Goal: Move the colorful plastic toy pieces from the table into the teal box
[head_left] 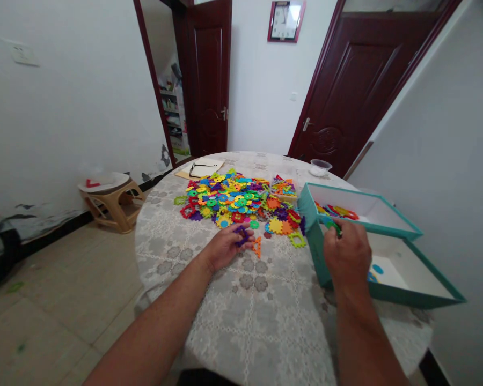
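Note:
A heap of colourful plastic interlocking pieces (237, 201) lies on the round table with a lace cloth (241, 300). My left hand (225, 246) rests on the cloth just in front of the heap, fingers curled round a purple piece (241, 235); an orange piece (257, 246) lies beside it. My right hand (346, 252) is closed on a green piece (333, 225) at the near wall of a teal box (386, 292). A second teal box half (362, 212) behind it holds several coloured pieces.
Glasses on a notepad (199, 169) lie at the table's far left, a small clear bowl (320, 167) at the far right. A plastic stool (112, 201) stands on the floor to the left. Two dark doors are behind; a wall runs close on the right.

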Demonstrator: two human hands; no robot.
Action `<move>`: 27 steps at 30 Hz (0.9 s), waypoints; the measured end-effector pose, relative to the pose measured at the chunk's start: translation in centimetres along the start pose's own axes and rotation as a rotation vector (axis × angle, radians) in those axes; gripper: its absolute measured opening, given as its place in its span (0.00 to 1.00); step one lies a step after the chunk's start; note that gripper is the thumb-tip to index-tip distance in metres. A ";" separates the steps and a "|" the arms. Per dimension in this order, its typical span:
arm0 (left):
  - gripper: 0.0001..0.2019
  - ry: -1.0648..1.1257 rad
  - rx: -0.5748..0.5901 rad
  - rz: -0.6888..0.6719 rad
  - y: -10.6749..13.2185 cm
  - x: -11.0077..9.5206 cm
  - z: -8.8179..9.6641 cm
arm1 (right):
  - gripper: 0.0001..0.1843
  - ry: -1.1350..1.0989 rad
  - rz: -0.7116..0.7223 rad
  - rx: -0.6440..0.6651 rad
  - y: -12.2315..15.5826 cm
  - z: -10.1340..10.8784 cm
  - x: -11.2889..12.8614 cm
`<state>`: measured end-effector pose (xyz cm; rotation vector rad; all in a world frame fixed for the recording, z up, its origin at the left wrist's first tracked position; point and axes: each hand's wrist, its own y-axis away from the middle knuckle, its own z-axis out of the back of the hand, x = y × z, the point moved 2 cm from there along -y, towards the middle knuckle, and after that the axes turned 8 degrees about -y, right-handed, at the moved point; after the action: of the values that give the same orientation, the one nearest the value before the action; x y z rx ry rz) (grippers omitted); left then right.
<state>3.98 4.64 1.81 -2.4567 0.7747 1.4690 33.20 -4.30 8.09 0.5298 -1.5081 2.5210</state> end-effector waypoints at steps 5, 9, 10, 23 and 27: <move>0.21 -0.134 -0.051 0.011 -0.1 0.2 -0.1 | 0.17 -0.176 -0.240 0.056 -0.1 0.2 -1.2; 0.18 -0.189 -0.035 0.000 -0.4 0.3 0.2 | 0.21 -0.735 -0.587 0.145 -0.2 0.1 -1.5; 0.17 -0.197 -0.029 -0.002 -0.4 0.3 0.3 | 0.20 -0.878 -0.627 0.157 -0.3 0.1 -1.5; 0.14 -0.300 -0.151 -0.037 -1.0 0.6 0.5 | 0.15 -0.218 -0.370 -0.049 -0.8 1.4 -1.3; 0.14 -0.443 -0.232 -0.147 -1.2 0.4 0.9 | 0.14 -0.113 -0.158 -0.099 -0.7 1.5 0.4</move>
<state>4.07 5.92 0.82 -2.1447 0.3451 2.0327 33.38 -5.33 9.41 0.7560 -1.5526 2.3200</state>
